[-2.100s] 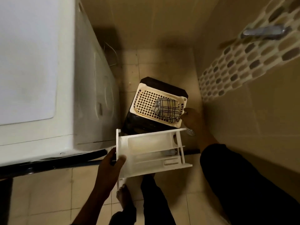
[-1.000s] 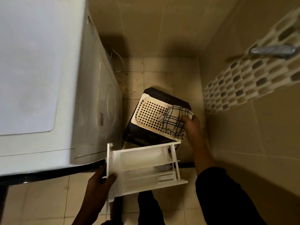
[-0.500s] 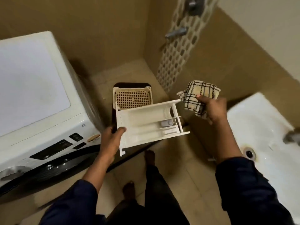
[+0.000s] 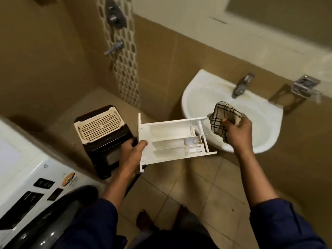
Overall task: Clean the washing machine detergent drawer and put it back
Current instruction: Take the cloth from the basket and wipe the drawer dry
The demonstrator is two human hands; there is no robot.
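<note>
Drawer (image 4: pixel 170 139) held level just left of the sink (image 4: pixel 260 126), its far end over the rim. Left hand (image 4: pixel 133 153) grips the front panel. Right hand (image 4: pixel 237 133) clutches a checked cloth (image 4: pixel 222 117) above the basin. Suggest wetting the cloth, then wiping each compartment sinkward. Residue possibly present, but the view is too soft to tell.

One drawer (image 4: pixel 168 130), one checked cloth (image 4: pixel 220 114), one basin (image 4: pixel 265 123), one basket (image 4: pixel 99 126), seemingly one stool (image 4: pixel 107 155), one washing machine (image 4: pixel 27 186), one left hand (image 4: pixel 132 153), one right hand (image 4: pixel 238 133).

White drawer (image 4: pixel 168 139); cream/blk check cloth (image 4: pixel 221 119); white sink (image 4: pixel 197 90).
</note>
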